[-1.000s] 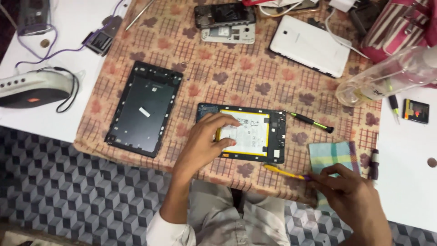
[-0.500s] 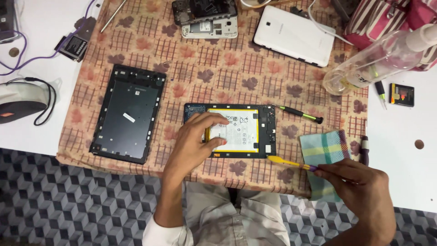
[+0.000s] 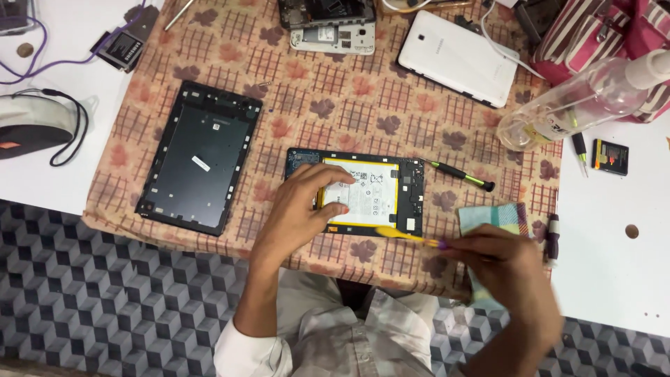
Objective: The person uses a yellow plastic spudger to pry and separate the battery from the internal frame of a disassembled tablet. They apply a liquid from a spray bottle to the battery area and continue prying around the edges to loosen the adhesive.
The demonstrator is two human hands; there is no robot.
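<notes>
Hands are working over an opened tablet (image 3: 356,192) in the head view, which is lying flat on a patterned cloth (image 3: 419,105) near the table's front edge, its pale battery facing up. The left hand (image 3: 303,206) is resting on the tablet's left part, fingers curled and pressing on the battery's edge, gripping nothing. The right hand (image 3: 506,269), blurred, is pinching a thin yellow tool (image 3: 408,236) whose tip is touching the tablet's lower right edge. A folded checked rag (image 3: 492,216) is lying just beside that hand. A small screwdriver (image 3: 457,173) is sitting just right of the tablet. A black tablet frame (image 3: 199,157) is lying well apart to the left. A white tablet (image 3: 457,57) and a dismantled phone (image 3: 328,24) are sitting farther back, and a clear bottle (image 3: 579,105) is lying tilted at right.
</notes>
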